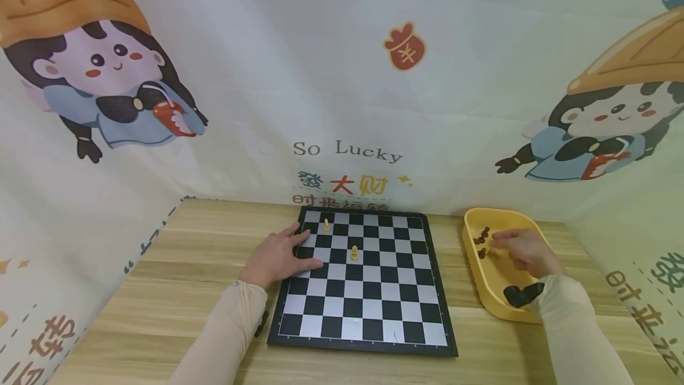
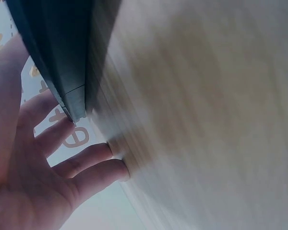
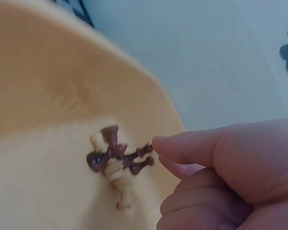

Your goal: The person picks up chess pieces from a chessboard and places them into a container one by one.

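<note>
A black-and-white chessboard [image 1: 369, 327] lies on the table with two yellow chess pieces, one [image 1: 326, 226] near its far left corner and another [image 1: 354, 253] closer to the middle. My left hand [image 1: 275, 259] rests spread at the board's left edge, thumb over the squares; the left wrist view shows its fingers beside the board's dark side [image 2: 62, 52]. Inside the yellow tray [image 1: 494, 278], my right hand [image 1: 526, 253] has its index finger and thumb at a jumble of dark brown and cream chess pieces [image 3: 116, 160]. Whether the fingertips grip one is unclear.
The tray stands right of the board on a wood-grain table [image 1: 203, 254]. A printed cloth [image 1: 331, 76] hangs behind the table and along both sides. A black strap-like object [image 1: 521, 296] shows at the right wrist, over the tray.
</note>
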`<state>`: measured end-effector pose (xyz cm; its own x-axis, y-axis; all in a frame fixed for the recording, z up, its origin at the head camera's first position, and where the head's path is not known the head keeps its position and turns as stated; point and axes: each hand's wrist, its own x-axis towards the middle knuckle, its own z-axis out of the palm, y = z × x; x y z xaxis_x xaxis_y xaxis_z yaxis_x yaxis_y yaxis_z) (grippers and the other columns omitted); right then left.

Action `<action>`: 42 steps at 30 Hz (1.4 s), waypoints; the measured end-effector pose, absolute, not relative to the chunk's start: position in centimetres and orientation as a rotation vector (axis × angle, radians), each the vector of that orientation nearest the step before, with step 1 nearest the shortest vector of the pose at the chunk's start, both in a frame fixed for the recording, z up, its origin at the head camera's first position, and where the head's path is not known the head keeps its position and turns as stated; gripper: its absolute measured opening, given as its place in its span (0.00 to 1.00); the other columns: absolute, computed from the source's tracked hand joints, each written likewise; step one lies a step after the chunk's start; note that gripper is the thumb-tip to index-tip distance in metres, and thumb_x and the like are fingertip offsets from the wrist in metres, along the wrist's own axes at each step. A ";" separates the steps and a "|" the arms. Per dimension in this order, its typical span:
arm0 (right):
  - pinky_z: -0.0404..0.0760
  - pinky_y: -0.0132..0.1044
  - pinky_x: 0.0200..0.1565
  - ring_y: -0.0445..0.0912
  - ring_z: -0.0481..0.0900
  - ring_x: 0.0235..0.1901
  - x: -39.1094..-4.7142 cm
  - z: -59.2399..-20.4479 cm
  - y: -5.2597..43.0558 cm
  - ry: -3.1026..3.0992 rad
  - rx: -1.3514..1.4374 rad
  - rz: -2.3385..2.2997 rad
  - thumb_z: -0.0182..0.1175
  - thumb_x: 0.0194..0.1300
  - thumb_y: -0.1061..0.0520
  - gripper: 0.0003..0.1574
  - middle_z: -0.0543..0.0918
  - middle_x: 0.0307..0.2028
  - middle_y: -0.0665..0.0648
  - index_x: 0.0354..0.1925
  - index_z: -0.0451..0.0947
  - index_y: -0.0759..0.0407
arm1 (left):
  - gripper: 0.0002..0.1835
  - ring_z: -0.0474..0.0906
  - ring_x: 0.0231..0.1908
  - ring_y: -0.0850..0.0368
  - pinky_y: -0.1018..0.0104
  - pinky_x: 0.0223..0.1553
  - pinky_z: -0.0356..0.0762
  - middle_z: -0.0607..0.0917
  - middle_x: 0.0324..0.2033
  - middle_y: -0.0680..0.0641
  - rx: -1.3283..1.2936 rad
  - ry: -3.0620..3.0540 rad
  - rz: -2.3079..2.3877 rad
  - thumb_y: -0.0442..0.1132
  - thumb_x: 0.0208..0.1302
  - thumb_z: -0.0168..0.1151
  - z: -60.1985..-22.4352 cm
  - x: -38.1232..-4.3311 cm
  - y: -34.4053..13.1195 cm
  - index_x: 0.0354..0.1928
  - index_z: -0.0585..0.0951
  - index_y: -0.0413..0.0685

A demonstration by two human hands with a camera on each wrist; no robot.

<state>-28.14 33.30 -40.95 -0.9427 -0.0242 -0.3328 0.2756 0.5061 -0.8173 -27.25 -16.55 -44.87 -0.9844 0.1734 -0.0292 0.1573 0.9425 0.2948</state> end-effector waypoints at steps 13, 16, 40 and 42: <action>0.64 0.29 0.19 0.35 0.57 0.13 -27.4 -39.0 30.8 2.591 0.181 -1.422 0.59 0.74 0.47 0.35 0.72 0.22 0.38 0.68 0.68 0.68 | 0.50 0.62 0.73 0.25 0.40 0.74 0.66 0.61 0.79 0.41 0.265 3.042 0.475 0.75 0.56 0.64 -44.7 -27.3 -16.3 0.75 0.69 0.54; 0.65 0.29 0.20 0.35 0.58 0.13 -27.2 -38.5 29.9 2.607 0.182 -1.414 0.60 0.74 0.46 0.35 0.76 0.26 0.39 0.68 0.69 0.66 | 0.50 0.61 0.73 0.25 0.39 0.74 0.65 0.60 0.79 0.41 0.262 3.037 0.483 0.75 0.56 0.64 -44.7 -27.2 -16.4 0.75 0.70 0.54; 0.58 0.29 0.17 0.39 0.56 0.11 -27.6 -37.2 20.9 2.544 0.030 -1.435 0.64 0.70 0.47 0.30 0.58 0.13 0.42 0.64 0.76 0.61 | 0.50 0.61 0.73 0.24 0.39 0.73 0.66 0.60 0.79 0.42 0.243 3.022 0.475 0.75 0.56 0.64 -44.8 -27.2 -16.5 0.75 0.69 0.55; 0.58 0.30 0.16 0.39 0.55 0.11 -27.7 -37.2 20.1 2.533 0.021 -1.432 0.65 0.70 0.46 0.29 0.59 0.13 0.42 0.63 0.76 0.59 | 0.50 0.61 0.73 0.24 0.39 0.73 0.66 0.60 0.79 0.41 0.249 3.023 0.475 0.75 0.56 0.64 -44.8 -27.2 -16.5 0.75 0.69 0.54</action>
<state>-27.70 20.07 -37.25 -0.9732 -0.1008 -0.2068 0.1252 0.5221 -0.8437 -27.18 -16.51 -44.84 -0.9844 0.1704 -0.0447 0.1484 0.9390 0.3101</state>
